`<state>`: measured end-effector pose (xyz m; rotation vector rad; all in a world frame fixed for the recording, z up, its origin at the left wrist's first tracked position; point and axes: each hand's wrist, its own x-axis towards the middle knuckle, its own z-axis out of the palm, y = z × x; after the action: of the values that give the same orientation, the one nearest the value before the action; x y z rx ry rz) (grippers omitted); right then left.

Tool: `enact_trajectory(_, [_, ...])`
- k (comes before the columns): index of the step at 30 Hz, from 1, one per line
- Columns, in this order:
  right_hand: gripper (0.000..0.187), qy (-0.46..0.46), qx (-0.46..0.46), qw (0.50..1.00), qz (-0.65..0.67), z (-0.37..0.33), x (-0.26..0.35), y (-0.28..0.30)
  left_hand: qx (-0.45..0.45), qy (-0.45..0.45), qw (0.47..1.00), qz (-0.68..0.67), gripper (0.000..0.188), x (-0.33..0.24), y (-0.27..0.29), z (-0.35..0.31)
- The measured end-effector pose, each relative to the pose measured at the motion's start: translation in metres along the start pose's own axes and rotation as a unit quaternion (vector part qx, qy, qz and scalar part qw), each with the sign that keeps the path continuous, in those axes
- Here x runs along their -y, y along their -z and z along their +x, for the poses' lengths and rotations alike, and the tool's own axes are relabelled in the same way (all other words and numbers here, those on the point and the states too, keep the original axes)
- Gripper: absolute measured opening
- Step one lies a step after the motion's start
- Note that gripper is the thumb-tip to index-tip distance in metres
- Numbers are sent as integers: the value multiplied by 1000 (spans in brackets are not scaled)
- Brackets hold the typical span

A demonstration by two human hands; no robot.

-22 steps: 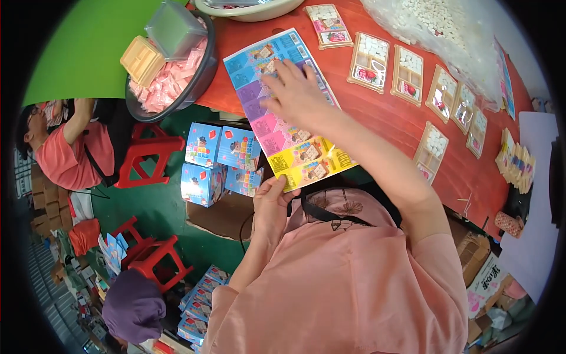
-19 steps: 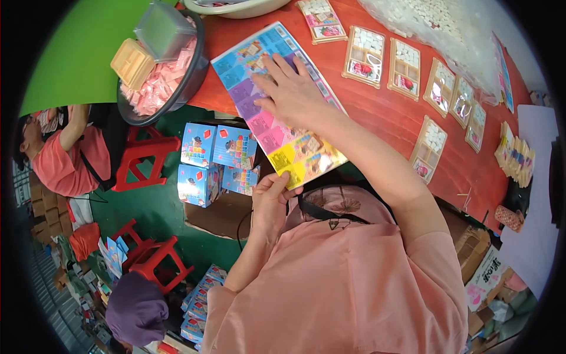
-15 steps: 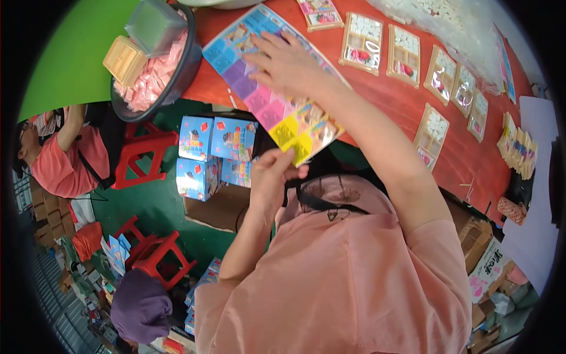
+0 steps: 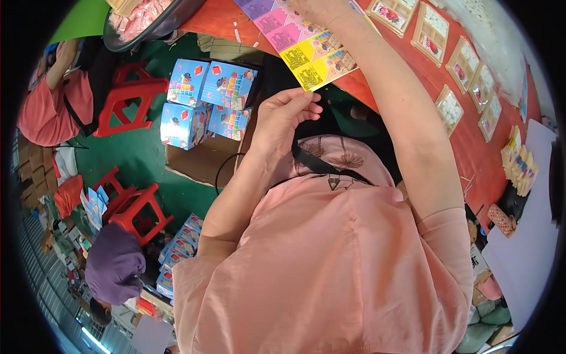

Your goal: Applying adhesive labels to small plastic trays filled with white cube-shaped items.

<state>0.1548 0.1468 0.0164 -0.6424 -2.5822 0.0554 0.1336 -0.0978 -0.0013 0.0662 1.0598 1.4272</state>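
A flat, rectangular printed sheet (image 4: 298, 47), banded in purple, pink and yellow with small coloured pictures, is lying aslant on the red worktop (image 4: 483, 165); its yellow corner is overhanging the worktop's near edge, its far end extending out of view.

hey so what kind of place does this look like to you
Probably a small packing workshop: compartment trays with white pieces are laid out on a red table, matching blue printed boxes are grouped nearby, and a dark tub holds many pink packets.
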Motion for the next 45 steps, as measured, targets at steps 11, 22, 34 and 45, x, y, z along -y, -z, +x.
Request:
enact_trajectory(11, [29, -248, 14, 930, 272, -99, -16, 88, -32, -6, 999, 39, 15, 12, 6, 4])
enact_trajectory(22, [22, -397, -85, 867, 289, -180, -11, 121, -26, -25, 999, 15, 19, 7, 13, 5])
enact_trajectory(34, [41, -522, 54, 662, 534, -184, 56, 130, 30, 90, 995, -32, 10, 5, 4, 2])
enact_trajectory(45, [37, -426, -36, 736, 524, -205, 41, 145, -112, -1, 992, 58, 60, -24, 24, 14])
